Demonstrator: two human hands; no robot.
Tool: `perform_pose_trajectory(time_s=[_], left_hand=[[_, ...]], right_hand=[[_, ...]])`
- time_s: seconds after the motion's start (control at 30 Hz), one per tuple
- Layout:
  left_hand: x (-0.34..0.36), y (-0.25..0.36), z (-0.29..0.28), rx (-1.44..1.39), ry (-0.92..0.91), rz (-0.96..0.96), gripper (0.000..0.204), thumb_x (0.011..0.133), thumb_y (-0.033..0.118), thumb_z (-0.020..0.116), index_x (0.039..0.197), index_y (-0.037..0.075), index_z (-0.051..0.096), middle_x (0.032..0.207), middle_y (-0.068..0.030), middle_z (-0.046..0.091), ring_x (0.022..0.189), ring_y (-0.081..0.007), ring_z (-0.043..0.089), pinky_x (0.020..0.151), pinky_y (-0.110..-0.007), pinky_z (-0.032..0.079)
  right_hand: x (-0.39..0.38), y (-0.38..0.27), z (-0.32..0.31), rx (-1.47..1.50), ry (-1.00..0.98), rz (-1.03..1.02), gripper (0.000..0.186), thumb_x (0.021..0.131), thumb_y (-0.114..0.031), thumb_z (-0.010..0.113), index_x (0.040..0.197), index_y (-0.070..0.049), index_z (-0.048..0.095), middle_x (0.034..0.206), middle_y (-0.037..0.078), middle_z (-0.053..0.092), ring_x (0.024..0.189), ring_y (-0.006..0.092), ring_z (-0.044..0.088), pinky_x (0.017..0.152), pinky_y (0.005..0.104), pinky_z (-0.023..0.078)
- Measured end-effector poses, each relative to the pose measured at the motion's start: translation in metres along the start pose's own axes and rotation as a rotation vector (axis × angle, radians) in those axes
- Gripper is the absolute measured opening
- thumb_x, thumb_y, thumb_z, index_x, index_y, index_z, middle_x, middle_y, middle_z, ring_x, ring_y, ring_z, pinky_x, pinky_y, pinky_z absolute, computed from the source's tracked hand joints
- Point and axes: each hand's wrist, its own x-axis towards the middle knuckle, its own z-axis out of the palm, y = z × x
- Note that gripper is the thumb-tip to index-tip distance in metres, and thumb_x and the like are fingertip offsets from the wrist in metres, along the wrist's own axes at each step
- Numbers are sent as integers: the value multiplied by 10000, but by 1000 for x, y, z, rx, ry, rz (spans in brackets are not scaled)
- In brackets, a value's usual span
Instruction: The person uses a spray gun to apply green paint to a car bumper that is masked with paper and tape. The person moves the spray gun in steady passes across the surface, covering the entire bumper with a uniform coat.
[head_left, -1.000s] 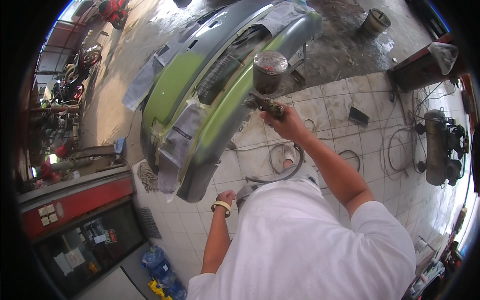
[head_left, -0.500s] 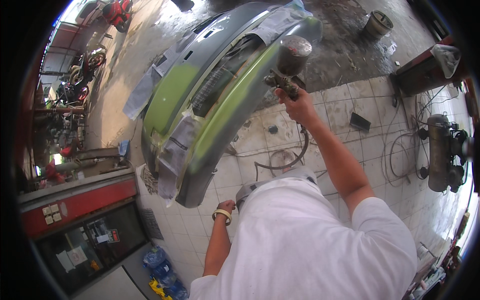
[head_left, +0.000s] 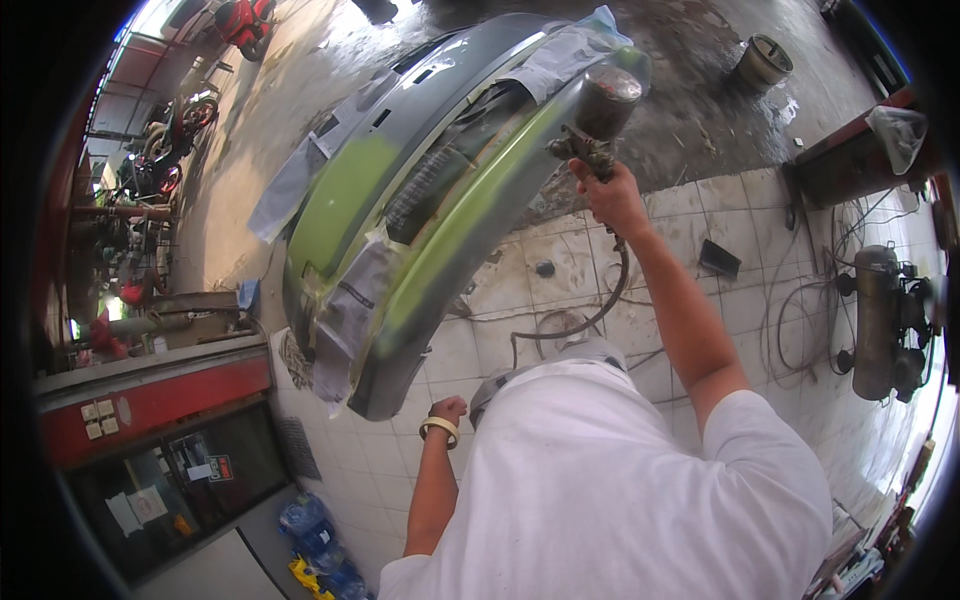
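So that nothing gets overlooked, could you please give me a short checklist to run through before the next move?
1. Spray gun gripped in the right hand: ok, fingers wrapped around it.
2. Enough liquid in the gun's metal cup: cannot tell, its inside is hidden.
3. Left hand off the bumper: ok, curled and apart from it.
4. Masking paper sealed along every edge: cannot tell, too small to see.
5. Gloves worn: not ok, both hands are bare.
6. Floor free of loose lines: not ok, thin loops lie near the compressor.
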Motion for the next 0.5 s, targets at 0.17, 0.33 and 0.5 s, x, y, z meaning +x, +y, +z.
perform_pose_trajectory(time_s=[0.17,0.33,0.5], left_hand=[[-14,6,6,-23,23,18,277,929,306,665,1013,65,772,918,-39,762,825,-128,698,705,-291,523],[-32,28,0,130,-44,-19,326,966,288,618,1059,2,744,934,-110,772,871,-188,750,820,-317,565],[-19,-6,5,12,-3,7,347,941,358,639,993,35,755,866,-59,751,776,-134,670,751,-316,537]], right_hand=[[8,-3,-3,-87,130,-143,453,924,-473,746,1207,-120,717,812,73,726,721,127,639,695,318,521],[-27,-8,17,-4,-117,-147,458,930,-458,744,1206,-94,713,792,51,694,712,123,600,681,311,503],[-47,-18,24,-78,-325,-54,419,948,-400,737,1197,-65,708,772,46,672,716,107,577,678,303,499]])
